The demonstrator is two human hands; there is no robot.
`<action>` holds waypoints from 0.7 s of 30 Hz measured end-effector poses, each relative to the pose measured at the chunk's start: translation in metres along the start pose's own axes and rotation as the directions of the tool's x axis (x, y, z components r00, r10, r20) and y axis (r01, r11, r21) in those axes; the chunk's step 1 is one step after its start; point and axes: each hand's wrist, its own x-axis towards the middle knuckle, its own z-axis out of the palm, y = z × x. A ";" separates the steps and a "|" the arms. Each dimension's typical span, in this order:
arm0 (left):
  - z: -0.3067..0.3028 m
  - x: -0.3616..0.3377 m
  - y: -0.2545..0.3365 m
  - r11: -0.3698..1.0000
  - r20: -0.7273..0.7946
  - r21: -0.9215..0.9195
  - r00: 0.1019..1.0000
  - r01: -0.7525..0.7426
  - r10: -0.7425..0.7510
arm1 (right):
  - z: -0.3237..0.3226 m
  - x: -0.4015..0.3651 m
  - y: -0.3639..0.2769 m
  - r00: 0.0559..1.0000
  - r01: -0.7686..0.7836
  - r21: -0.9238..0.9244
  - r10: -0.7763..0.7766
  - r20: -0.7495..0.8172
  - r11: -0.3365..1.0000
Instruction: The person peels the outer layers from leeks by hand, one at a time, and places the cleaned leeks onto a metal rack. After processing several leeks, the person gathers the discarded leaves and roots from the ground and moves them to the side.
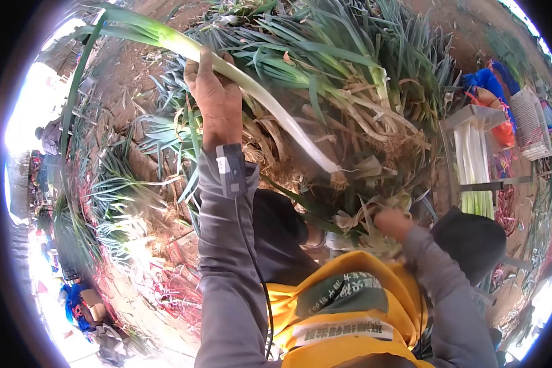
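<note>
A long green onion (267,101) with a white, clean-looking stalk is gripped in my left hand (218,98), raised at the upper left of centre. Its green leaves stretch to the upper left and bend down, while the root end points to the lower right. Low on the right, my right hand (394,222) is beside pale loose onion leaves (352,221) over my lap. Blur and leaves obscure its fingers, so I cannot tell what it holds. Behind both hands lies a big heap of untrimmed green onions (325,55), roots and dry outer leaves still on.
To the right, a metal rack (479,116) carries white peeled onion stalks (472,153). A white plastic basket (529,126) stands beyond it. More onions (119,184) lie on the ground to the left, near red strings (172,300). My dark-clad knee (472,242) is beside my right arm.
</note>
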 end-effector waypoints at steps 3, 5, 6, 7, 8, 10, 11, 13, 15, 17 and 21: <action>-0.018 -0.008 -0.004 0.798 0.227 0.525 0.952 -0.296 0.204 | -0.004 -0.009 -0.034 0.963 0.179 0.351 -0.091 -0.253 0.919; -0.016 -0.010 -0.015 0.603 0.375 0.670 0.898 -0.434 0.230 | -0.073 0.017 -0.052 0.879 0.253 0.356 -0.059 -0.473 0.900; -0.015 -0.011 -0.020 0.490 0.445 0.711 0.863 -0.504 0.241 | -0.101 0.020 -0.062 0.855 0.239 0.339 -0.032 -0.517 0.910; -0.002 -0.019 -0.022 0.830 0.229 0.503 0.963 -0.241 0.140 | -0.123 0.025 -0.071 0.806 0.287 0.441 0.035 -0.592 0.850; 0.010 -0.024 -0.024 0.987 0.066 0.153 0.996 0.041 -0.052 | -0.139 0.032 -0.079 0.748 0.349 0.522 0.105 -0.656 0.778; 0.014 -0.031 -0.032 0.992 0.026 0.090 0.995 0.089 -0.092 | -0.153 0.048 -0.096 0.697 0.498 0.600 0.122 -0.706 0.626; 0.011 -0.036 -0.036 0.963 0.019 0.232 0.989 0.135 -0.143 | -0.161 0.056 -0.099 0.663 0.582 0.612 0.123 -0.738 0.536; 0.035 -0.051 -0.026 0.940 -0.064 0.245 0.971 0.239 -0.230 | -0.180 0.070 -0.102 0.733 0.626 0.768 0.233 -0.639 0.138; 0.053 -0.067 -0.024 0.949 -0.125 0.116 0.952 0.292 -0.278 | -0.201 0.077 -0.096 0.815 0.579 0.743 0.239 -0.528 -0.335; 0.040 -0.070 -0.043 0.954 0.038 0.038 0.954 0.297 -0.298 | -0.213 0.098 -0.094 0.793 0.609 0.549 0.421 -0.440 -0.573; 0.051 -0.085 -0.050 0.907 0.146 0.006 0.897 0.421 -0.418 | -0.229 0.106 -0.083 0.775 0.626 0.299 0.530 -0.344 -0.720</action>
